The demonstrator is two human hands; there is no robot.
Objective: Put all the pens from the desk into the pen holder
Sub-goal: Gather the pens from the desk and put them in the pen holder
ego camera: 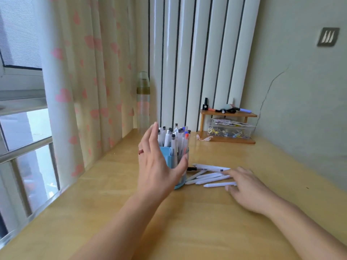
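Observation:
A clear pen holder [180,160] with a blue base and blue insert stands mid-desk, filled with several upright white pens [173,136]. My left hand [159,166] is spread open against its near left side, thumb curling round the front; whether it grips the holder I cannot tell. Several white pens [212,177] lie in a loose bunch on the desk just right of the holder. My right hand [246,186] rests flat on the desk, its fingertips on the right ends of those pens.
The wooden desk [206,222] runs to a wall on the right. At the back right a small wooden shelf [228,114] holds markers and a clear box of clips. A tall clear bottle [143,102] stands behind the holder. Curtains hang on the left.

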